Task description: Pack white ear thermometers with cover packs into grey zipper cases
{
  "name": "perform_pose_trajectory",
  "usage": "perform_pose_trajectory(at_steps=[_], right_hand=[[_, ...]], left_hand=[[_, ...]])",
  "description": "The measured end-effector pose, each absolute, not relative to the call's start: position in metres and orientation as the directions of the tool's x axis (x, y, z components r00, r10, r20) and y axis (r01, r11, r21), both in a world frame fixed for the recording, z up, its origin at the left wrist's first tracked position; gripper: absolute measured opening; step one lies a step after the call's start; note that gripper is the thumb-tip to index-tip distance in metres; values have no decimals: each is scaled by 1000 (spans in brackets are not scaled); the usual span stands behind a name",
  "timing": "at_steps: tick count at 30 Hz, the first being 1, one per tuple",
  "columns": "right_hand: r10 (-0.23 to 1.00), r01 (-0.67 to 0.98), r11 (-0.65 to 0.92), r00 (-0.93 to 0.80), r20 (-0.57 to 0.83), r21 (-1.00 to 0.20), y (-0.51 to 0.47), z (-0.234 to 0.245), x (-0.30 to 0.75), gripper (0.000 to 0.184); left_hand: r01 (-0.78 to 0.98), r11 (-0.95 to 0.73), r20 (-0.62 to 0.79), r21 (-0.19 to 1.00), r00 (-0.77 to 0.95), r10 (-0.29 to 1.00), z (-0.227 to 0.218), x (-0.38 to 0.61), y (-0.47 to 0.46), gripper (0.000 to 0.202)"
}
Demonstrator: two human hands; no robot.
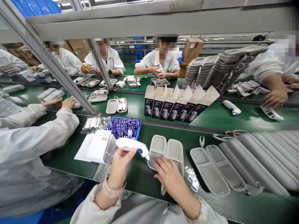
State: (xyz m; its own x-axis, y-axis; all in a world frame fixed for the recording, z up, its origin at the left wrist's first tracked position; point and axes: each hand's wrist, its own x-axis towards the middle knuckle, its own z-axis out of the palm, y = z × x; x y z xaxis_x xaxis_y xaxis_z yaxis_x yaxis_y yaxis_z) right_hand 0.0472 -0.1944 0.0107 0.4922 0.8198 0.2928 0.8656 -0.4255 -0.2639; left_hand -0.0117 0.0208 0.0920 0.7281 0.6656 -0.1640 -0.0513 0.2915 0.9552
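Thermometer point(129, 144) being clenched in left hand point(121, 169) just over open gray carrying case point(175, 155), right hand point(169, 180) pressing on it, fingers spread, grasping nothing.

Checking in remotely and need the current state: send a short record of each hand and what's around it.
Left hand: holds white thermometer, blue button showing
Right hand: on open grey case
Nearby: paper leaflets, blue tray of small packets, clear plastic scrap
Rest: stacked grey cases, upright white boxes, co-worker across green belt
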Motion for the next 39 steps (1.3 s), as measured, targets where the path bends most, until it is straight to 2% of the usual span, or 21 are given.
perform_pose_trajectory(at_steps=[2,3,5,7,9,10,11,13,14,15,16,17,18,20,22,24,27,31,34,37,39], right_hand=[[785,812,-410,546,294,-415,-186,3,46,43],[744,757,-378,591,312,-532,-185,1,46,49],[634,580,-206,692,344,-788,-186,2,50,60],[548,393,19,765,338,-919,-187,10,56,66],[518,318,171,776,360,-932,-185,20,63,57],[510,310,216,773,378,-926,-185,26,67,49],[501,294,249,776,383,-923,-184,31,70,42],[444,213,315,828,342,-925,-185,39,76,36],[393,146,348,874,285,-926,-187,42,78,37],[330,72,381,921,209,-922,-190,44,81,40],[270,0,412,955,122,-911,-193,45,85,43],[220,-67,437,975,35,-897,-197,45,88,46],[183,-124,454,982,-43,-883,-201,44,92,50],[152,-206,453,977,-152,-867,-209,42,98,54],[136,-241,443,970,-201,-863,-214,37,101,56],[137,-262,435,965,-224,-862,-218,31,100,58],[153,-285,424,958,-242,-860,-218,24,94,57],[161,-308,417,951,-264,-855,-218,24,88,51],[174,-277,429,959,-222,-860,-222,28,86,49],[203,-215,438,969,-137,-873,-224,32,81,51],[232,-208,437,966,-114,-875,-218,34,75,49]], left_hand=[[-193,521,-241,831,719,652,91,-11,-1,48],[-202,652,-311,731,752,581,91,-10,-13,47],[-76,873,-443,482,838,318,88,-9,-38,45],[134,947,-529,291,848,42,83,-8,-59,42],[323,919,-577,224,804,-142,79,-5,-69,44],[402,878,-571,260,798,-196,78,-5,-67,47],[463,807,-530,366,817,-228,79,-5,-60,52],[414,503,-397,759,906,-147,85,-9,-31,54],[293,226,-292,929,956,-36,89,-13,-10,50],[174,-133,-155,976,978,142,92,-18,13,42],[171,-448,25,878,917,398,94,-23,35,36],[265,-655,213,708,804,556,92,-28,54,36],[382,-754,325,535,730,601,87,-32,68,39],[446,-857,405,259,755,515,68,-38,80,38],[439,-896,388,72,815,431,43,-39,71,35],[464,-885,373,-34,827,420,20,-37,55,39],[514,-854,349,-78,817,460,0,-36,42,43],[458,-888,297,46,843,450,0,-46,52,41],[384,-846,232,370,843,485,13,-58,53,29],[235,-541,65,808,876,477,26,-59,35,32],[148,-287,-25,946,920,392,33,-49,13,32]])
